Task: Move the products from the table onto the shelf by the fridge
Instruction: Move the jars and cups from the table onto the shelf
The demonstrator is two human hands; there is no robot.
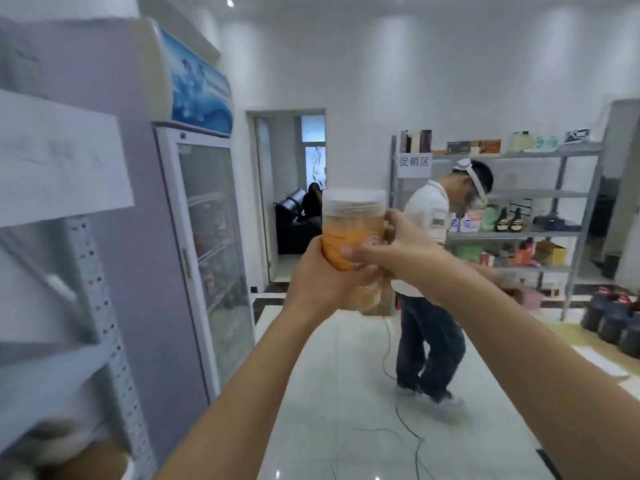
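I hold two clear plastic jars with orange contents up in front of me. The nearer jar (pixel 349 233) has a white lid and stands upright. My left hand (pixel 322 278) grips it from below and the left. My right hand (pixel 388 251) wraps around it from the right, thumb across the label. A second orange jar (pixel 363 299) shows under my hands, mostly hidden. The shelf by the fridge (pixel 100 292) is at the far left, blurred, with a white paper sign on it. The fridge (pixel 204 237) with a glass door stands just right of that shelf.
A person in a white shirt and headset (pixel 429 289) stands mid-room, with a cable on the tiled floor. A grey metal rack (pixel 568 233) with bottles and boxes fills the back right. Dark containers (pixel 609 317) sit on a table at the right edge. A doorway (pixel 291 188) opens behind.
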